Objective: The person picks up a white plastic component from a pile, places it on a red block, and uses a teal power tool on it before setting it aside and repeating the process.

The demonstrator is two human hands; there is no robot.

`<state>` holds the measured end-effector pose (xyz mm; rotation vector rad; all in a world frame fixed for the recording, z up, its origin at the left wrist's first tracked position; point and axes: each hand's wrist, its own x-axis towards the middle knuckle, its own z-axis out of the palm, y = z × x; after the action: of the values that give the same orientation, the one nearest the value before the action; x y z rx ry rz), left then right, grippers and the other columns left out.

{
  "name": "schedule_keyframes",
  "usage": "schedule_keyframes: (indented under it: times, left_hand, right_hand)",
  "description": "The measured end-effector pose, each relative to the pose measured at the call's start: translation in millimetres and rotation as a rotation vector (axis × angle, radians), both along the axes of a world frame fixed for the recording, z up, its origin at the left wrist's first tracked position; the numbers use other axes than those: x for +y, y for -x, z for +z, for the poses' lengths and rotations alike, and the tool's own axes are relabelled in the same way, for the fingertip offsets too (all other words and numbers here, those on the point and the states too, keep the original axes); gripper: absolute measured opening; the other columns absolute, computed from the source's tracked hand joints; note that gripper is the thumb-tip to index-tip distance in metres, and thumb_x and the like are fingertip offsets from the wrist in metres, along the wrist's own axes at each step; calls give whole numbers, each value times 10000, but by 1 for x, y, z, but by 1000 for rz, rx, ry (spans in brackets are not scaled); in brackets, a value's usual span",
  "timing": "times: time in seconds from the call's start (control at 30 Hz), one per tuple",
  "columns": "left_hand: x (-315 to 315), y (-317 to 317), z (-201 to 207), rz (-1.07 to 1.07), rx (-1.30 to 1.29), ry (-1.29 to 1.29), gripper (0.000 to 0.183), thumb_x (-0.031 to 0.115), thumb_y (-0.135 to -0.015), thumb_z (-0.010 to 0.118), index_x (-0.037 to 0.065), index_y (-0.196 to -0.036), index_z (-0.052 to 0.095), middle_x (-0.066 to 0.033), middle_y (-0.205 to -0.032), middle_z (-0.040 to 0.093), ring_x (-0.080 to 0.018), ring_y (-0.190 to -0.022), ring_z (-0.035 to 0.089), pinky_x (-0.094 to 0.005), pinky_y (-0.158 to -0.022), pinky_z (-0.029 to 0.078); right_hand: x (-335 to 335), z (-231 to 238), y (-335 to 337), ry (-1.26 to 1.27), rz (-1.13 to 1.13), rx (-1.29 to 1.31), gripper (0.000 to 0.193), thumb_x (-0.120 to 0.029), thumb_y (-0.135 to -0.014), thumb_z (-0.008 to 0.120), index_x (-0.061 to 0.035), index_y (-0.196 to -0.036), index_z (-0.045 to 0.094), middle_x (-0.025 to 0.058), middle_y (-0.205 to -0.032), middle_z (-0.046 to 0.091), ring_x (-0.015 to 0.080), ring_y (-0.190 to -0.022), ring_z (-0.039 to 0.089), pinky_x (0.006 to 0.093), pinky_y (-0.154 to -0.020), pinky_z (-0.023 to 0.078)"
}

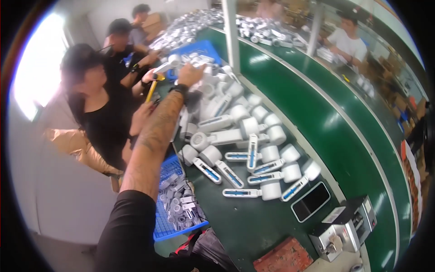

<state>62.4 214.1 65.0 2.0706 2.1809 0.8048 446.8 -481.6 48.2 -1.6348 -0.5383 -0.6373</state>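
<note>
Devices [226, 137] of white plastic with rounded heads heap along the dark-green counter [226, 222], beside the left hand [190, 75]; its grip I cannot make out. Tugging one loose might topple neighbours into the blue plastic-mesh basket [161, 222].

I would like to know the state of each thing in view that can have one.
White devices: heaped farther away, looser nearer.
Left hand: extended to the farther ones, grip unclear.
Phone: lying flat, screen dark.
Lower blue crate: open, holding grey parts.
Silver-black machine: standing, running or not unclear.
Red-brown block: lying flat, surface patchy.
</note>
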Motion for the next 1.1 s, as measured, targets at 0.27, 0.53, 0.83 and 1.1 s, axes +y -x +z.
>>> schedule_keyframes:
  times: [0.27,0.53,0.83,1.1]
  left_hand:
    - [-189,-92,58,-647,-411,-145,323,256,-877,714,-3,-1000,567,-248,-1432,464,-236,-737,643,-372,-716,516]
    - [-386,-213,53,-1496,-735,-41,301,215,-894,667,57,-1103,518,-264,-1488,372,-413,-1011,630,-414,-821,535]
    - [-569,-344,11,-2020,-775,32,579,250,-883,640,-43,-1332,419,-134,-920,627,-324,-853,586,-400,-809,510]
    - [-645,-406,-5,-1852,-784,282,275,225,-822,642,38,-1006,559,-191,-879,627,-424,-797,617,-508,-684,508]
  right_hand:
    - [-53,-59,-38,348,-383,-19,314,-225,-1067,368,52,-1073,516,252,-904,588,398,-715,544,541,-665,438]
    - [-49,-40,-21,478,-150,72,381,-133,-1028,427,53,-1360,429,373,-1183,519,497,-1023,541,565,-890,435]
    - [-70,30,75,-93,3,287,381,-257,-1016,456,67,-842,556,152,-728,586,295,-680,581,416,-646,514]
    - [-136,13,88,-33,-9,259,749,-607,-942,515,81,-1237,472,118,-793,597,212,-719,570,319,-631,471]
